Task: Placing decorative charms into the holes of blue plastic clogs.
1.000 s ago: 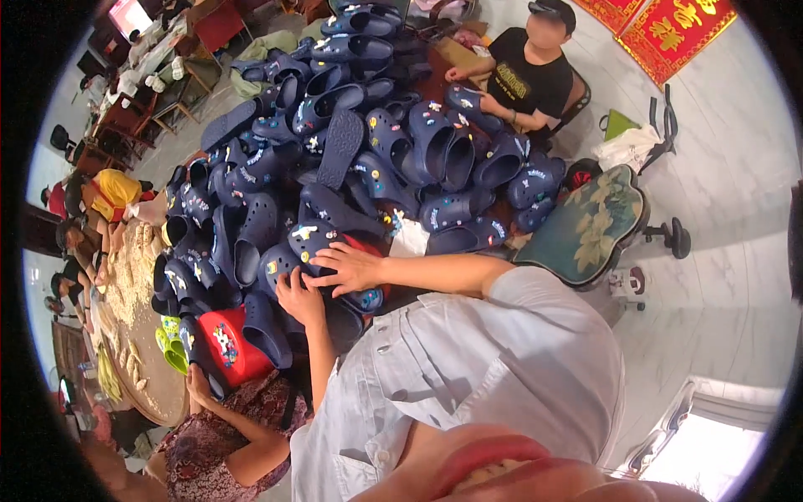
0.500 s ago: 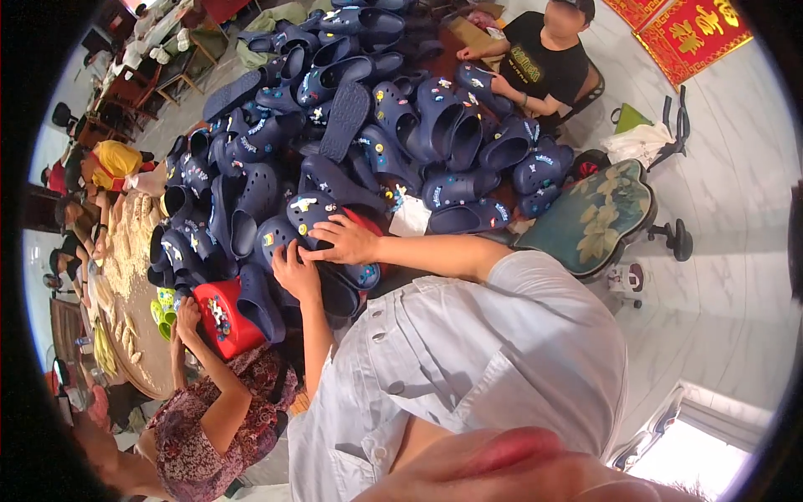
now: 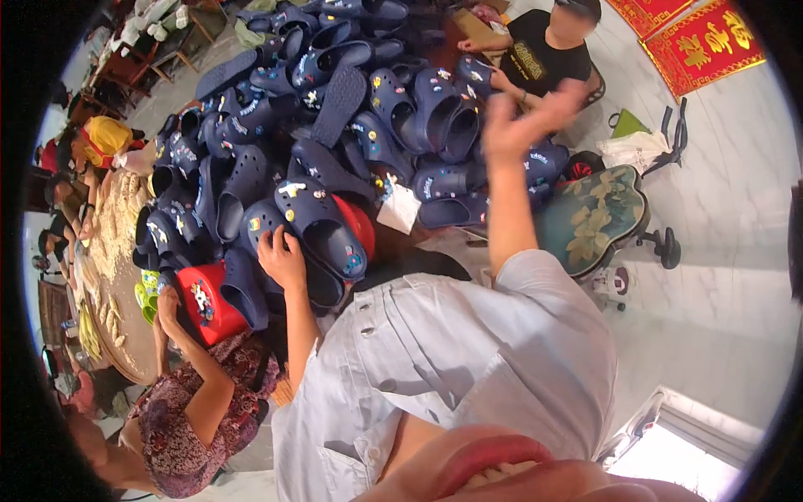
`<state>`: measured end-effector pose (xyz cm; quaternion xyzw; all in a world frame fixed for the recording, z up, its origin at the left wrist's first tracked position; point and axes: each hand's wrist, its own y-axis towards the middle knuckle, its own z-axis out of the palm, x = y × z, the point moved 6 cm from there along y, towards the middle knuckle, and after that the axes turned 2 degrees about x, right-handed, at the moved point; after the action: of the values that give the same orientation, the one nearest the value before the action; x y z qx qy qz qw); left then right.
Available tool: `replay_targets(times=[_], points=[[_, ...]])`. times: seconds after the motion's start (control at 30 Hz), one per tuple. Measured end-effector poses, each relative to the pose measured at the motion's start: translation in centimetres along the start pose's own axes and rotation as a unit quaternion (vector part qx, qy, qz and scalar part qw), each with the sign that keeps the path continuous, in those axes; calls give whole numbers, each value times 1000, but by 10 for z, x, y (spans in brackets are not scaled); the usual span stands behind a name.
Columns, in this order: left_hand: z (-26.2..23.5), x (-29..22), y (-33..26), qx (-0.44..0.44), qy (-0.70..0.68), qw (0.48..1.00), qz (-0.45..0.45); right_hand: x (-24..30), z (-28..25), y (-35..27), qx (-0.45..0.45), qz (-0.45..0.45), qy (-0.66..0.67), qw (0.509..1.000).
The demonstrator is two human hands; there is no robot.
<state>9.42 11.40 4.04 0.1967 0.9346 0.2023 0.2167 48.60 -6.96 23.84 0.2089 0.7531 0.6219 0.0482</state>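
My left hand (image 3: 284, 261) rests with bent fingers on the toe of a navy clog (image 3: 261, 219) dotted with small charms. Right beside it lies another navy clog (image 3: 322, 230), its opening facing me, with a white charm on the toe and a blue one near the heel. My right hand (image 3: 529, 125) is raised over the right side of the pile, blurred, fingers apart and holding nothing. Under the clogs, a red container (image 3: 360, 226) shows in part. A white slip of paper (image 3: 399, 209) lies to their right.
A heap of navy clogs (image 3: 242, 180) spreads ahead. At left, a person's hand (image 3: 170, 309) is by a red basin (image 3: 211, 305) and lime-green clogs (image 3: 147, 294). Across the pile sits a person in black (image 3: 544, 58). A padded stool (image 3: 590, 219) stands at right.
My right hand has left the clog and swung up and to the right. My left hand stays on the clog toe. The view has shifted slightly.
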Motion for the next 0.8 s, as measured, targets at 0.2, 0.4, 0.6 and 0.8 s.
replay_targets(times=[0.2, 0.4, 0.6, 0.8], points=[[-3, 1, 8, -11, -18, 1000, 5, -31, -28, 23, -42, -53, -6, 998], [0, 3, 7, -59, -31, 998, -3, 46, 50, -100, 205, -63, 190, 958], [-25, 0, 5, -83, -59, 992, 74, 152, 63, -202, 432, -93, 391, 807], [-49, -41, -31, 46, -135, 972, 185, 174, 58, -232, 479, -144, 422, 756]])
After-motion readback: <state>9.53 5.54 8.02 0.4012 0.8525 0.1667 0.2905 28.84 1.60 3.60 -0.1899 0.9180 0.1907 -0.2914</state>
